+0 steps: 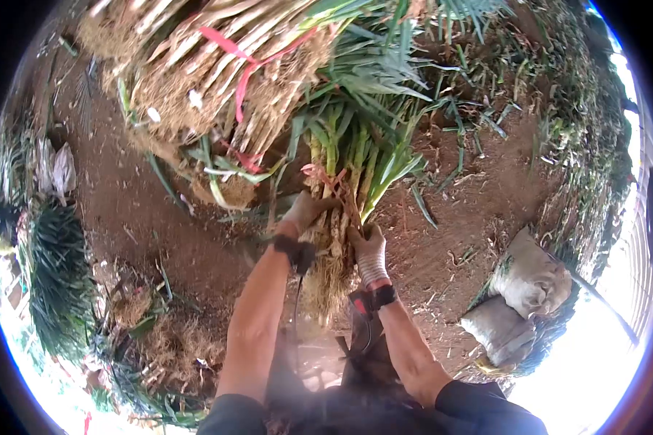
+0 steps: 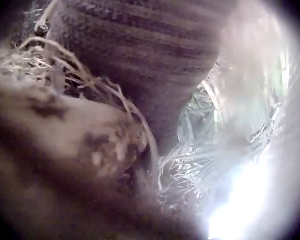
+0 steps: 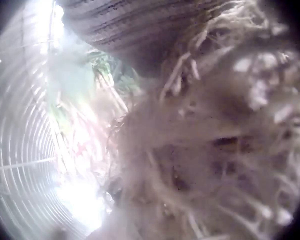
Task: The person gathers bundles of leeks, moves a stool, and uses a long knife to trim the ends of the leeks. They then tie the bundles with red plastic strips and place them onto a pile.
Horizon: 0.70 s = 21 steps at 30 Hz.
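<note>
A bunch of long green-leaved stalks (image 1: 355, 156) with pale roots (image 1: 326, 286) lies between the two gloved hands in the head view, a reddish tie (image 1: 325, 177) around its stems. The left hand (image 1: 306, 212) grips the stems from the left side. On the right side, the right hand (image 1: 368, 250) holds the bunch, thumb and fingers near the stems. The left wrist view shows the glove (image 2: 135, 50) close beside a blurred pale root end (image 2: 100, 130). Tangled roots (image 3: 200, 165) fill much of the right wrist view below the glove (image 3: 125, 25).
A large root-and-stalk pile (image 1: 218, 87) with a red ribbon (image 1: 247, 61) stands at the upper left. Two pale sacks (image 1: 530, 279) lie on the right. Leafy bundles (image 1: 56, 279) line the left, cut leaves (image 1: 580, 145) the right, around brown ground (image 1: 145, 217).
</note>
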Tool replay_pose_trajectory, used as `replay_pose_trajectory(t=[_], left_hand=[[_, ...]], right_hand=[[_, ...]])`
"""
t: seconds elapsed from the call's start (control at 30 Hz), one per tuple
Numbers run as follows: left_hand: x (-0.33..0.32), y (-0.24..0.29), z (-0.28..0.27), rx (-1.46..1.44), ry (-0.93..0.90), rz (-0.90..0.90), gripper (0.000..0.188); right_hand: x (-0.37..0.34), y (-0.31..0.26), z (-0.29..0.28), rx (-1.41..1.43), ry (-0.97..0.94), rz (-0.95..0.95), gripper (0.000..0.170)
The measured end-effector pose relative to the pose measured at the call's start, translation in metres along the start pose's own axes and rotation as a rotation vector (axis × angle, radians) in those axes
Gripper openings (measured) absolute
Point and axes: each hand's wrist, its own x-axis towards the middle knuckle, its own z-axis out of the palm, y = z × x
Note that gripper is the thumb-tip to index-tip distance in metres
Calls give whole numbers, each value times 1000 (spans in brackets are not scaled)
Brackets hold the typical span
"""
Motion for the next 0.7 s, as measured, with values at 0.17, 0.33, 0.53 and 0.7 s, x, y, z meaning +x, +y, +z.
replay_pose_trajectory(t=[0.17,0.33,0.53,0.7], left_hand=[[-59,18,38,-501,-80,143,68],[-79,-44,89,-151,100,137,94],[-167,-13,82,67,-137,74,84],[-244,-22,75,172,-168,218,63]], right_hand=[[-36,0,-36,-60,76,-58,31],[-114,-4,-77,-21,100,21,30],[-186,3,-90,39,171,170,30],[-258,8,-90,249,149,179,36]])
